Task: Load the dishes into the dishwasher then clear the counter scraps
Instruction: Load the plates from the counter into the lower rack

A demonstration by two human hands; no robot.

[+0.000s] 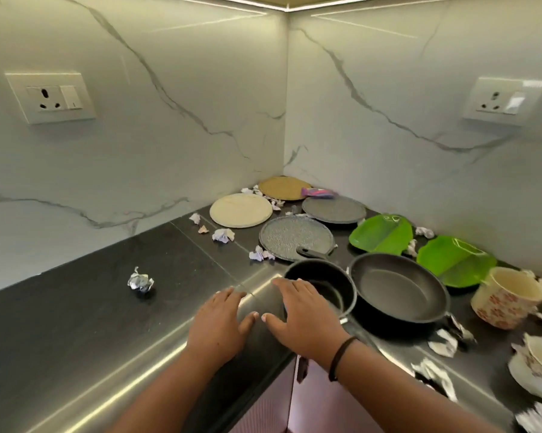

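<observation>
Shiny black stone makes up the bench, under white marble walls. I see my left hand and right hand lying flat with fingers spread at the front edge, the right touching a small black pot. Beside it sits a round black pan. Crumpled paper scraps lie around. No writing shows.

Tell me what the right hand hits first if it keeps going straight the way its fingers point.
The right hand already overlaps the near rim of the small black saucepan; going on, it would likely meet that pan first. Contact is unclear.
</observation>
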